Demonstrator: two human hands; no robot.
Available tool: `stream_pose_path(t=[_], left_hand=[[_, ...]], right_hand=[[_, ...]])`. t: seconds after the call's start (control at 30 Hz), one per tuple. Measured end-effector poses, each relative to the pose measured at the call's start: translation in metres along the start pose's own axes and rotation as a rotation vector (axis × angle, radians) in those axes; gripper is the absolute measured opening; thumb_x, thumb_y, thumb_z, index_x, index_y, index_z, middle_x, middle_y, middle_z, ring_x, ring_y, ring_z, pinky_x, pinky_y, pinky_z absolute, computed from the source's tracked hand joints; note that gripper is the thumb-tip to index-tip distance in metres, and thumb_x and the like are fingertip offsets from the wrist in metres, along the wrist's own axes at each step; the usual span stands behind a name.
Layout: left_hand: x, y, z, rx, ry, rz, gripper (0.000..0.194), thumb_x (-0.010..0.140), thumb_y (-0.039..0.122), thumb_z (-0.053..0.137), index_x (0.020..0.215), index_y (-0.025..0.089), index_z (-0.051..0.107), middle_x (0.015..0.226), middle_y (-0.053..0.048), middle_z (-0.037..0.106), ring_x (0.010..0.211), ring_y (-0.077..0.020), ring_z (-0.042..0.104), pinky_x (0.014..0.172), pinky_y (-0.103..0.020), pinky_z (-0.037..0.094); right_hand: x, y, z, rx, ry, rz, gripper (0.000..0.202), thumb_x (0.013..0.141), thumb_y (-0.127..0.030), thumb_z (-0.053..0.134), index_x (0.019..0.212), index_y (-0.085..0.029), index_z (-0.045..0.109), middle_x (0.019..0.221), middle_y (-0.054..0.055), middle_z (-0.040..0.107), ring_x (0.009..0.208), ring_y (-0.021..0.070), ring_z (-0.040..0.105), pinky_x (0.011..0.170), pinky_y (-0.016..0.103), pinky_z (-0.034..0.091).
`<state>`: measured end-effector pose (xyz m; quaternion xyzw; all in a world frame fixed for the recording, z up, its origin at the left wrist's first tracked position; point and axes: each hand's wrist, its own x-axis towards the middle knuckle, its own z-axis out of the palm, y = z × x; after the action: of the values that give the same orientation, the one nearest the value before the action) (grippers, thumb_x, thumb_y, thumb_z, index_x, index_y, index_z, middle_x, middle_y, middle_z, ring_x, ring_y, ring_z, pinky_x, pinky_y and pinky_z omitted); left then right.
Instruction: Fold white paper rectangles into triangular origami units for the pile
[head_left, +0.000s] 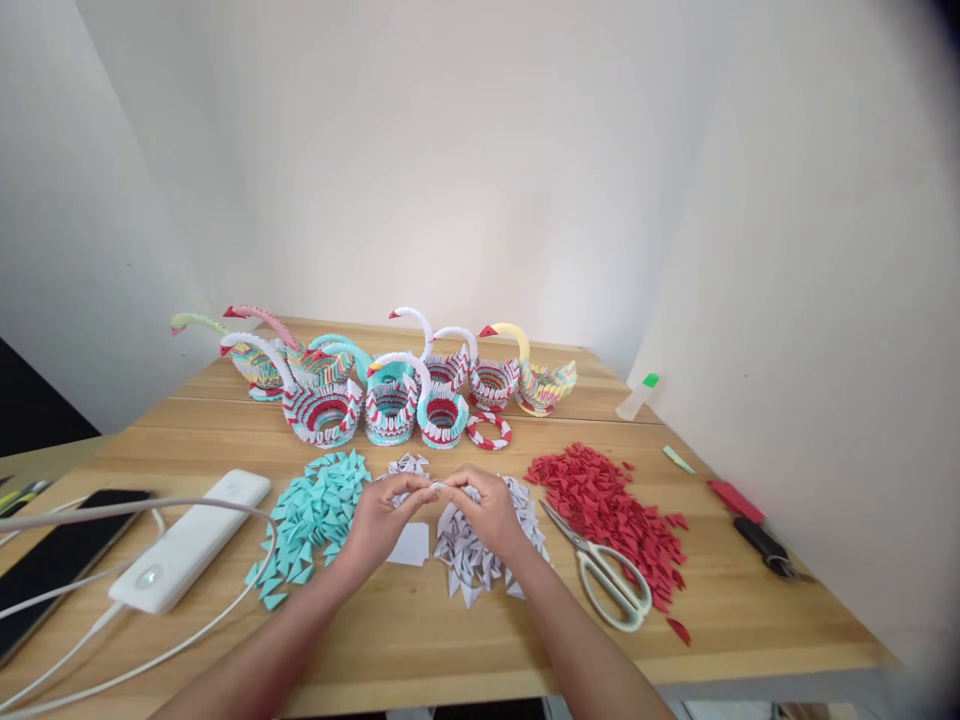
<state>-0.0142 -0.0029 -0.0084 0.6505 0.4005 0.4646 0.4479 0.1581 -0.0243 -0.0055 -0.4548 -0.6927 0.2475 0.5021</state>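
Both my hands meet over the middle of the table, fingers pinched. Between the fingertips is a small piece of white paper [438, 487], gripped from one side by my left hand [384, 515] and from the other by my right hand [487, 508]; its folds are too small to make out. Beneath my right hand spreads a pile of pale grey-white folded paper triangles [469, 560]. A flat white paper slip [410, 545] lies beside my left hand. To the left is a heap of turquoise paper triangles [319, 510], and to the right a heap of red ones [600, 500].
Several folded-paper swans [322, 415] stand at the back, with a red-and-white paper ring [489, 431] in front. Scissors [611, 580] lie at right, near a box cutter [761, 547]. A white power bank [191, 545], cables and a phone [67, 560] occupy the left. A glue bottle [637, 398] stands far right.
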Motion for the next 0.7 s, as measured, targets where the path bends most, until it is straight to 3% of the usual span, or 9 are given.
stream_pose_path(t=[0.17, 0.4, 0.6, 0.7], left_hand=[[0.000, -0.003, -0.001, 0.097, -0.021, 0.065, 0.012, 0.078, 0.030, 0.066, 0.072, 0.021, 0.072, 0.074, -0.002, 0.072, 0.073, -0.0209, 0.064, 0.073, -0.028, 0.046], [-0.001, -0.004, -0.001, 0.224, -0.020, 0.233, 0.012, 0.080, 0.030, 0.066, 0.073, 0.022, 0.071, 0.074, -0.004, 0.070, 0.075, -0.0217, 0.061, 0.077, -0.031, 0.041], [-0.003, 0.004, 0.003, -0.141, -0.103, -0.049, 0.018, 0.079, 0.035, 0.064, 0.075, 0.018, 0.067, 0.069, -0.003, 0.069, 0.069, -0.0196, 0.062, 0.071, -0.029, 0.046], [-0.002, 0.003, 0.002, -0.267, -0.123, -0.102, 0.021, 0.077, 0.036, 0.065, 0.073, 0.016, 0.066, 0.069, -0.004, 0.068, 0.069, -0.0184, 0.061, 0.071, -0.028, 0.047]], right_hand=[[-0.001, 0.002, 0.000, 0.023, -0.019, -0.013, 0.009, 0.084, -0.024, 0.062, 0.091, -0.020, 0.068, 0.084, 0.002, 0.068, 0.078, 0.0162, 0.062, 0.073, 0.025, 0.046], [-0.003, -0.003, 0.000, -0.021, -0.021, -0.079, 0.011, 0.088, -0.022, 0.056, 0.081, -0.019, 0.065, 0.078, 0.002, 0.063, 0.075, 0.0155, 0.059, 0.072, 0.025, 0.043], [-0.005, -0.004, 0.004, 0.027, 0.059, -0.087, 0.011, 0.087, -0.023, 0.055, 0.081, -0.020, 0.064, 0.078, 0.002, 0.063, 0.075, 0.0160, 0.059, 0.072, 0.027, 0.046], [-0.005, -0.003, 0.004, 0.046, 0.064, -0.098, 0.009, 0.087, -0.023, 0.057, 0.082, -0.021, 0.065, 0.079, 0.002, 0.064, 0.076, 0.0159, 0.060, 0.073, 0.027, 0.046]])
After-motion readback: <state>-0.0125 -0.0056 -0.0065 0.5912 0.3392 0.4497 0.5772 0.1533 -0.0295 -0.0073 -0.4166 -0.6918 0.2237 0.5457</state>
